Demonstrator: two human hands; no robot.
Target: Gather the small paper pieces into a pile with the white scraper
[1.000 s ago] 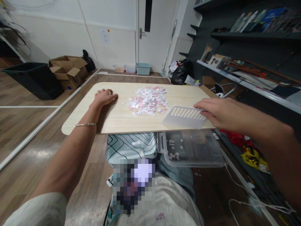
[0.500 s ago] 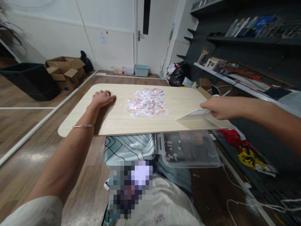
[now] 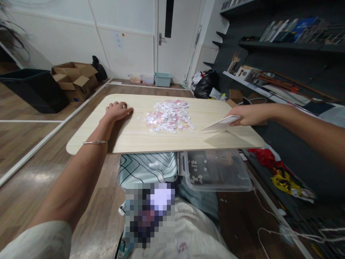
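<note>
My left hand (image 3: 117, 110) rests on the left part of a pale wooden tabletop (image 3: 134, 140), fingers apart and holding nothing. My right hand (image 3: 248, 114) grips the right end of a thin white card (image 3: 219, 124) with lines on it. The card is tilted over the right part of the board, its far corner low near the surface and its shadow beneath. A loose heap of small white and pink paper pieces (image 3: 169, 115) is spread across the middle of the board, between my hands and apart from the card.
Below the board's near edge sit a clear plastic box (image 3: 221, 172) with several paper bits and a pale blue patterned bag (image 3: 148, 167). On the left stand a black bin (image 3: 35, 91) and cardboard boxes (image 3: 75, 81). Dark shelves (image 3: 269, 46) line the right.
My right hand has risen a little, and the card has turned so that more of its face shows. My left hand and the paper heap stay in place.
</note>
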